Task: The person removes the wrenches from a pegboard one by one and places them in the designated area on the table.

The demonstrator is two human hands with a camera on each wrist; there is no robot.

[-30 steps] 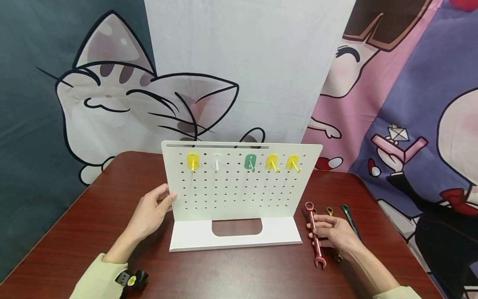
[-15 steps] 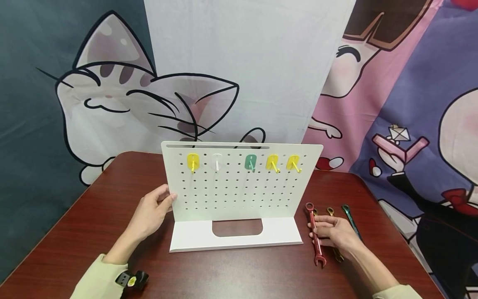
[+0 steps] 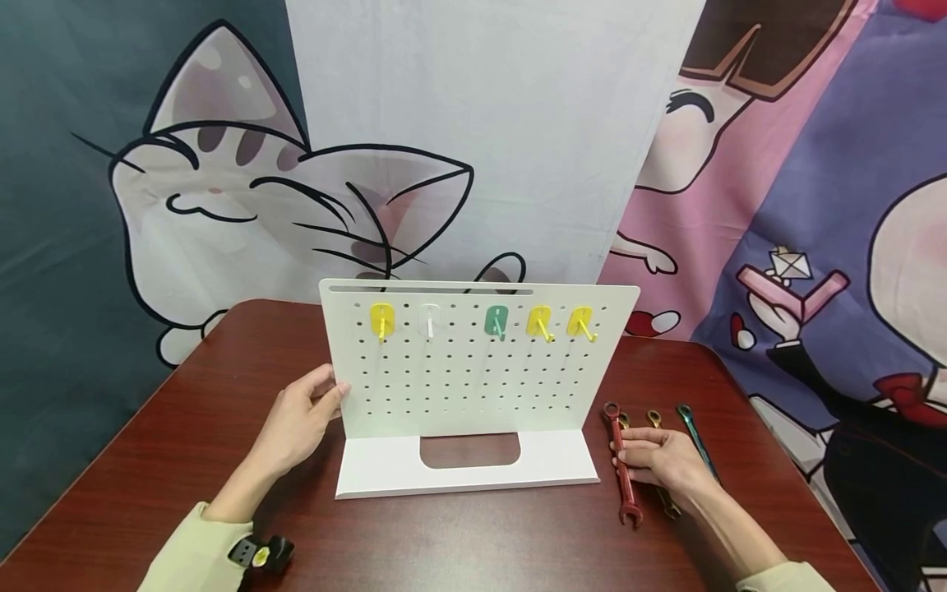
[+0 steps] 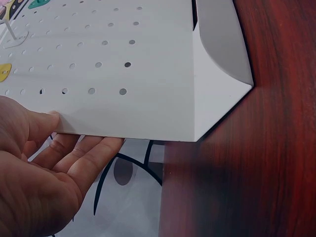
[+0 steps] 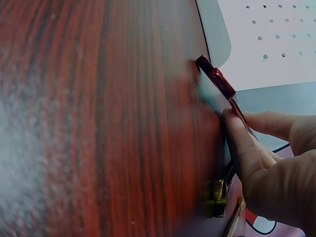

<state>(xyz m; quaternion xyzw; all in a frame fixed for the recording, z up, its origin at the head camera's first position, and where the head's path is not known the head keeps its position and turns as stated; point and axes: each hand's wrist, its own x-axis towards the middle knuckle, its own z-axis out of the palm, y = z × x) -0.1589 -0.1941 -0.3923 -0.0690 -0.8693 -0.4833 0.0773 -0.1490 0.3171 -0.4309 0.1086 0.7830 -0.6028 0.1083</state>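
A white pegboard stand (image 3: pixel 473 370) stands upright on the table. Its left edge is pinched by my left hand (image 3: pixel 299 419), thumb on the front face and fingers behind, as the left wrist view (image 4: pixel 44 173) also shows. To the right of the stand, my right hand (image 3: pixel 669 462) holds a red combination wrench (image 3: pixel 623 477) between thumb and fingers. In the right wrist view the red wrench (image 5: pixel 222 83) is tilted close over the table. Gold wrenches (image 3: pixel 654 418) lie partly hidden behind that hand, and a teal wrench (image 3: pixel 695 440) lies farther right.
Along the pegboard's upper row sit yellow hooks (image 3: pixel 382 321), a clear hook (image 3: pixel 429 321) and a green hook (image 3: pixel 496 321). The dark red wooden table (image 3: pixel 473 543) carries everything. Behind it hangs a cartoon-print cloth (image 3: pixel 503 148).
The red wrench has shifted very slightly left and up in my right hand. My left hand and the pegboard have stayed in place.
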